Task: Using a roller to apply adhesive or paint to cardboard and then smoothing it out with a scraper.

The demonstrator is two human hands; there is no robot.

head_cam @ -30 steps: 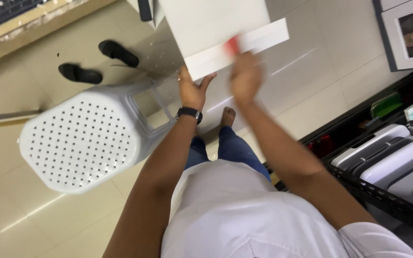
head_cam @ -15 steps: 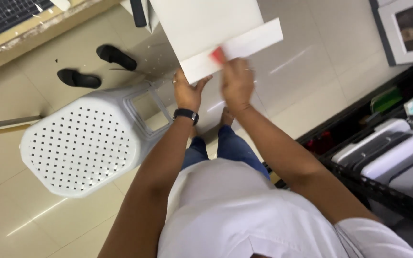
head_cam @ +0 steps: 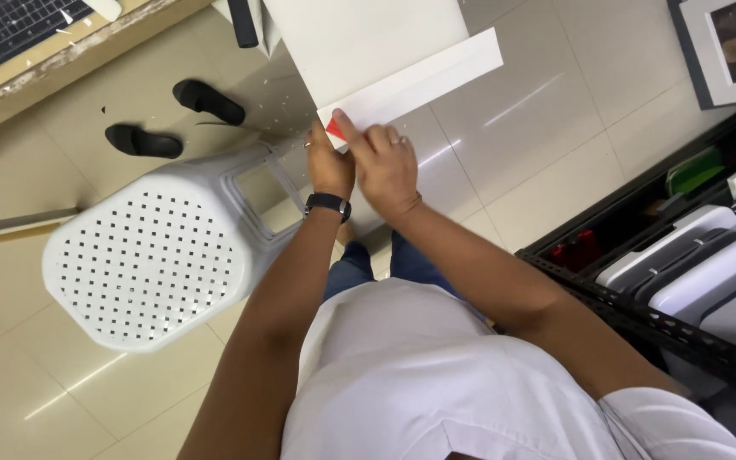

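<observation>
I hold a large white sheet of card (head_cam: 368,43) up in front of me; a folded white flap (head_cam: 423,77) runs along its lower edge. My left hand (head_cam: 330,166), with a black watch on the wrist, grips the card's lower left corner. My right hand (head_cam: 385,162) sits right beside it, fingers closed on a small red tool (head_cam: 334,129) pressed against the flap's left end.
A white perforated plastic stool (head_cam: 146,255) stands on the tiled floor to my left. Two black slippers (head_cam: 172,119) lie beyond it, near a wooden bench with a cutting mat (head_cam: 10,30). A black metal rack with grey boxes (head_cam: 692,273) is on my right.
My right hand has slid the red tool leftward along the flap, from near its middle to its left end beside my left hand.
</observation>
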